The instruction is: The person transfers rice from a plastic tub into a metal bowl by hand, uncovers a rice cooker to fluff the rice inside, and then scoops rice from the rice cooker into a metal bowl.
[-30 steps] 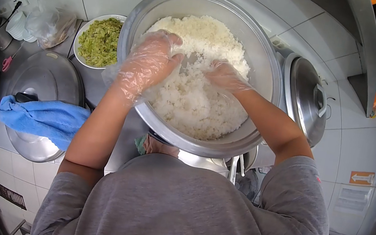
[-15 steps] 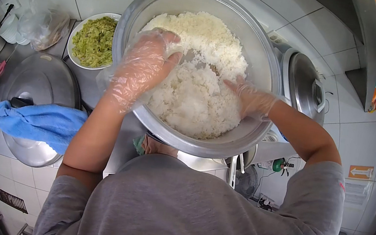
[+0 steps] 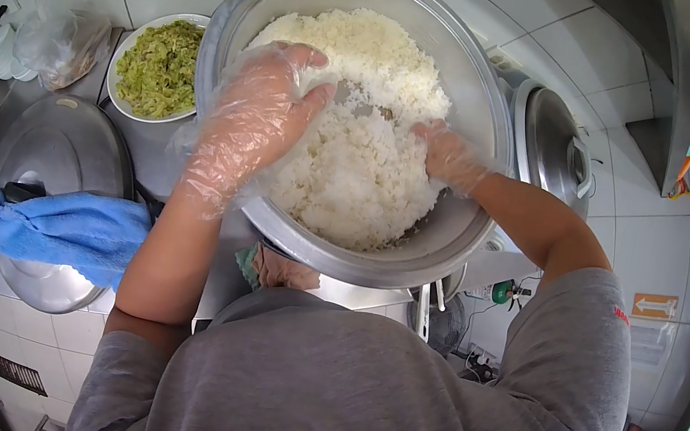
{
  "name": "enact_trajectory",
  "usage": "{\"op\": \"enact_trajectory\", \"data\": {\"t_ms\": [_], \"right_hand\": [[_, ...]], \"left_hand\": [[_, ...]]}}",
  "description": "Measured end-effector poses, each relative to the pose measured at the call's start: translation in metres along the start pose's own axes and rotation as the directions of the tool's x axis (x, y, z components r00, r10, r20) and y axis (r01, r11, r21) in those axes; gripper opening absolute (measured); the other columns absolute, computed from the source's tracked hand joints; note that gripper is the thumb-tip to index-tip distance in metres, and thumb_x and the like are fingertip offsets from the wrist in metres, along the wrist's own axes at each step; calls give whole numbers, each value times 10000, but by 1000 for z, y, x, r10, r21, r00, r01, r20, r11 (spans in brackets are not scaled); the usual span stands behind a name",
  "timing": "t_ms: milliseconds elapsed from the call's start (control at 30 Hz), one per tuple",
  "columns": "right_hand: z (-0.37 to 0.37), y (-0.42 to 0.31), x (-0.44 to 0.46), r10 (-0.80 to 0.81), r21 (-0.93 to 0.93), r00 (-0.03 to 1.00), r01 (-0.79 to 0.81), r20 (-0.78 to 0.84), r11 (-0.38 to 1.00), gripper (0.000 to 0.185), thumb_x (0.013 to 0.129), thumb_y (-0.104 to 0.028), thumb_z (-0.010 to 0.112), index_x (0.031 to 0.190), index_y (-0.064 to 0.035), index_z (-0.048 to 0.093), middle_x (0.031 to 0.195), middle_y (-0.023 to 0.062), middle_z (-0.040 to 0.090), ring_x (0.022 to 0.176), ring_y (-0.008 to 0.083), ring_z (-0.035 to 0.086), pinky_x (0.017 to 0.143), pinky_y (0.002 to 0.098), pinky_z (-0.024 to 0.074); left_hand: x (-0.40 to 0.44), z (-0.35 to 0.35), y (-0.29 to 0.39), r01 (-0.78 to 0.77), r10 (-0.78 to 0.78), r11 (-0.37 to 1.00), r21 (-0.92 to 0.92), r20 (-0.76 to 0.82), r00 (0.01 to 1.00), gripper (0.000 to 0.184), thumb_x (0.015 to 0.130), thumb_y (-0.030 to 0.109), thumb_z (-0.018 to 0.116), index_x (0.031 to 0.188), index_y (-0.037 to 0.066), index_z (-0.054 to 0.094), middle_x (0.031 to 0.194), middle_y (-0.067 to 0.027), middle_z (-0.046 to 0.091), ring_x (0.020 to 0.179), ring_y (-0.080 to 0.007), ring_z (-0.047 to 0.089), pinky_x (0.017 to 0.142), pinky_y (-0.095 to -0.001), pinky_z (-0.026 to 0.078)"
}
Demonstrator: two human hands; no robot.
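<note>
A large round metal basin (image 3: 328, 261) holds a mound of cooked white rice (image 3: 361, 177), heaped along the far side and in the middle. A little bare metal shows between the heaps. My left hand (image 3: 263, 104), in a clear plastic glove, lies at the rice's left side, its thumb spread from the fingers and the fingertips touching the grains. On the right of the mound, my right hand (image 3: 446, 155), also in a clear glove, has its fingers curled into the rice. Some of those fingers are hidden by the hand itself.
Left of the basin stands a white bowl of chopped green vegetables (image 3: 156, 70). A big metal lid (image 3: 67, 143) carries a blue towel (image 3: 71, 227). A lidded pot (image 3: 552, 141) sits close on the right. Plastic bags (image 3: 65, 46) lie at the back left.
My right hand has shifted slightly and its fingers are more curled against the rice. My left hand stays at the rice's left side. The whole view has moved a little.
</note>
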State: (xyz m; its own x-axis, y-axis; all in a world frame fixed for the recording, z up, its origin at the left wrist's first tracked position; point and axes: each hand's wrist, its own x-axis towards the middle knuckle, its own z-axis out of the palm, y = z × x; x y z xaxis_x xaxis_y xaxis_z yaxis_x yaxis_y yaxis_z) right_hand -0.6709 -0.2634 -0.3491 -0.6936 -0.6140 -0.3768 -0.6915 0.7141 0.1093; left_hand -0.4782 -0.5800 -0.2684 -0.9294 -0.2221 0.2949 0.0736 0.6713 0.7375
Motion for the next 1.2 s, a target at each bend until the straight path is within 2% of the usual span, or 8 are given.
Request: {"op": "enact_trajectory", "data": {"t_ms": [233,300,400,500,833,900,1000,1200], "right_hand": [[-10,-12,21,223,38,973,-221,-52,974,404,843,-123,489,1223,12,503,1079,236,610,1029,319,604,903,350,465],[-44,-44,18,553,437,814,-568,175,697,452,824,-116,573,1270,-80,510,1102,198,618,946,290,636,857,339,491],[164,79,137,456,288,876,-482,155,828,412,867,-165,554,1270,-86,511,1206,155,588,1048,287,596,911,329,463],[-16,-49,3,-287,179,936,253,205,951,411,918,-290,499,1286,-106,498,1331,118,504,1142,276,534,958,316,424],[-79,-212,-95,68,832,958,-277,280,481,679,932,-554,341,1399,-62,368,1500,150,245,1379,268,237,1117,368,201],[-70,-226,-107,133,530,977,-26,-165,848,805,822,-682,449,1425,-159,346,1480,199,259,1338,357,291,1055,509,293],[-109,-182,-121,-29,826,999,38,-26,562,629,904,-486,488,1384,-87,407,1485,151,282,1362,248,284,1098,355,245],[-100,-114,-133,41,351,962,58,-269,935,391,901,-280,538,1219,-55,574,1189,166,597,1090,283,568,935,358,422]], "left_hand": [[4,7,-1,28,-25,999,42,-64,998,342,847,271,627,1104,48,604,1139,-198,586,1082,-354,543,926,-401,420],[6,8,-4,23,-18,998,67,-72,997,344,845,275,625,1100,44,607,1128,-201,593,1075,-354,548,918,-402,424],[5,9,-2,-13,23,993,115,-89,996,348,838,278,629,1091,39,610,1102,-205,605,1046,-357,565,899,-404,435],[3,8,-1,21,-10,995,99,-115,993,346,835,281,630,1087,44,613,1083,-210,611,1014,-360,580,881,-410,443],[2,8,0,-31,42,992,122,-88,995,323,829,259,607,1061,34,614,1043,-218,615,1017,-362,573,883,-437,442],[2,8,0,-7,13,992,124,-47,999,333,839,277,610,1081,49,607,1070,-210,610,1028,-361,571,879,-433,440],[4,8,-4,-53,56,979,199,-12,998,338,846,285,596,1081,42,602,1083,-214,600,1035,-364,566,879,-437,440],[15,25,-20,-186,210,950,251,-75,975,282,897,290,537,1016,49,623,987,-215,616,960,-375,581,845,-446,451]]}}
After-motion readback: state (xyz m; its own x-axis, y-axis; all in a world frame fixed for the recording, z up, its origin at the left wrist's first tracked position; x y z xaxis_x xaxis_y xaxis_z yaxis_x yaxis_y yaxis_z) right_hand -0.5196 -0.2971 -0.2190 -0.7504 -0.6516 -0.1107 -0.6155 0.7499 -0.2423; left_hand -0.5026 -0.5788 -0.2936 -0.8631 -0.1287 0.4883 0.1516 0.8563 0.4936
